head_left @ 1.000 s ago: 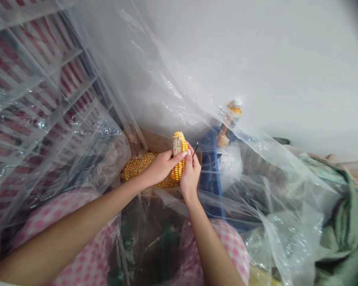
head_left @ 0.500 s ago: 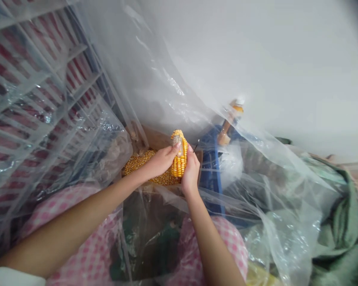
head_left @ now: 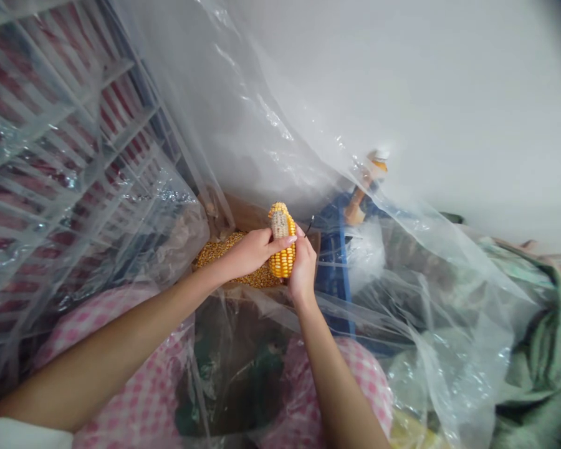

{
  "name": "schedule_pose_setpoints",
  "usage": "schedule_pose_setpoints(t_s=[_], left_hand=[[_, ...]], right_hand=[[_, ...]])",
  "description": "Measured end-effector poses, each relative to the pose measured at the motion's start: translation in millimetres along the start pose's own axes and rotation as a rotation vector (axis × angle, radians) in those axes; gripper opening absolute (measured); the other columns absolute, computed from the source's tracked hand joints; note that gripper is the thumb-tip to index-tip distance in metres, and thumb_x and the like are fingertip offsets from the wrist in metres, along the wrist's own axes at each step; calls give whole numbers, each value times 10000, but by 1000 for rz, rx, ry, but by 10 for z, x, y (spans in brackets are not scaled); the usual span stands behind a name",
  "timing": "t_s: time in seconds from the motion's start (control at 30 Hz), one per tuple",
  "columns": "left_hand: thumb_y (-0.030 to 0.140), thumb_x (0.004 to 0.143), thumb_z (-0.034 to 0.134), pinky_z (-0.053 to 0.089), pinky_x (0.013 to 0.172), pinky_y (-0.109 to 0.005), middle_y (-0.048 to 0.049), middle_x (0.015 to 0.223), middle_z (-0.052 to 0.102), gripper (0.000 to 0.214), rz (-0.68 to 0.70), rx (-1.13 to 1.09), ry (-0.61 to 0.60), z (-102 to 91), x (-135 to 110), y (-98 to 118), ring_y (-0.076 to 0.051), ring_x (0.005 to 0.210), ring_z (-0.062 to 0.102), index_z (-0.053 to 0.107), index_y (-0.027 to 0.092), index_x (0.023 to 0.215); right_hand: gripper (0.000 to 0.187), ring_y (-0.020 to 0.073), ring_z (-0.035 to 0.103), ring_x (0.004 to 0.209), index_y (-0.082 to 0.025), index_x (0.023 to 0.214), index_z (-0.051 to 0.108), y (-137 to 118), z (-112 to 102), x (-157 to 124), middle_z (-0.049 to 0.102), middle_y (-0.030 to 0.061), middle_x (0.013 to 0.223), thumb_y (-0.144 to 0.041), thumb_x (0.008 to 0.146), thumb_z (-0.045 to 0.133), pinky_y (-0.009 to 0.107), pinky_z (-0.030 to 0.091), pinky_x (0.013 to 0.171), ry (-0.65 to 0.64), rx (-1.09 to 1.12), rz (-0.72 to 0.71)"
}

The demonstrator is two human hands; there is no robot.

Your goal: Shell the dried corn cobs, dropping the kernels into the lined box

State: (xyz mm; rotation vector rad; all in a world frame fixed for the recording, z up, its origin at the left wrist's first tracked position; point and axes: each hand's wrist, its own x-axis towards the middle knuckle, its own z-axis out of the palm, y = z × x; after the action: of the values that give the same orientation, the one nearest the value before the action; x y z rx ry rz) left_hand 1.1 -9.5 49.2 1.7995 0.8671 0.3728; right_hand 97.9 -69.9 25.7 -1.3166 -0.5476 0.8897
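A corn cob [head_left: 282,240] stands nearly upright in both my hands, partly stripped, with a bare grey patch near its top and yellow kernels below. My left hand [head_left: 245,253] wraps the cob from the left, thumb pressed across its front. My right hand [head_left: 303,265] grips the cob from the right and also pinches a thin dark spike [head_left: 309,226] that sticks up past the fingers. Under the cob lies a heap of loose kernels [head_left: 224,257] in a brown cardboard box [head_left: 244,214].
Clear plastic sheeting [head_left: 271,143] hangs all round. A white and red rack [head_left: 60,143] stands at the left. A blue crate [head_left: 335,255] and a bottle with orange contents [head_left: 365,184] sit to the right, green cloth [head_left: 540,349] at far right. My pink checked trousers [head_left: 143,399] fill the foreground.
The cob has turned slightly in my hands; my left thumb slid down and then back across its front. Both hands stay over the kernel box.
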Motion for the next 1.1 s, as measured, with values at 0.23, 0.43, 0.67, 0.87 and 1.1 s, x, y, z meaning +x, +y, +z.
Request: schedule_pose_setpoints(t_s=[0.23, 0.43, 0.67, 0.87, 1.1], left_hand=[[552, 811, 356, 405, 625, -266, -82, 765, 655, 508, -52, 14, 61, 17, 15, -33, -214, 721, 597, 606, 110, 829], [574, 839, 229, 399, 588, -261, -84, 682, 627, 588, -103, -30, 81, -29, 15, 1, -182, 635, 562, 583, 119, 722], [564, 812, 341, 399, 626, -251, -106, 864, 642, 524, 59, 49, -1, -61, 7, 26, -190, 728, 580, 586, 115, 922], [530, 836, 337, 396, 629, -264, -89, 771, 641, 500, -4, 122, 75, -14, -10, 38, -189, 672, 581, 612, 112, 863], [531, 870, 117, 392, 617, -285, -89, 665, 616, 642, -17, 132, 144, -40, 21, 11, -189, 637, 561, 587, 124, 706]], right_hand=[[344, 171, 587, 974, -154, 1034, 622, -15, 2, -11, 652, 34, 1022, -363, 793, 491, 294, 457, 860, -10, -4, 13], [358, 166, 595, 937, -167, 1038, 615, 33, 2, 8, 649, 33, 1014, -403, 792, 505, 302, 456, 847, -43, 100, 44], [407, 161, 591, 941, -159, 1016, 610, 70, -16, 96, 647, 43, 1007, -469, 790, 473, 301, 441, 862, -19, 127, 84], [385, 152, 600, 895, -171, 1022, 609, 114, -34, 70, 649, 24, 984, -448, 779, 499, 287, 448, 835, -35, 112, 80], [403, 157, 593, 919, -155, 1002, 614, 38, -29, 87, 652, 38, 979, -465, 792, 463, 286, 456, 832, -53, 85, 111]])
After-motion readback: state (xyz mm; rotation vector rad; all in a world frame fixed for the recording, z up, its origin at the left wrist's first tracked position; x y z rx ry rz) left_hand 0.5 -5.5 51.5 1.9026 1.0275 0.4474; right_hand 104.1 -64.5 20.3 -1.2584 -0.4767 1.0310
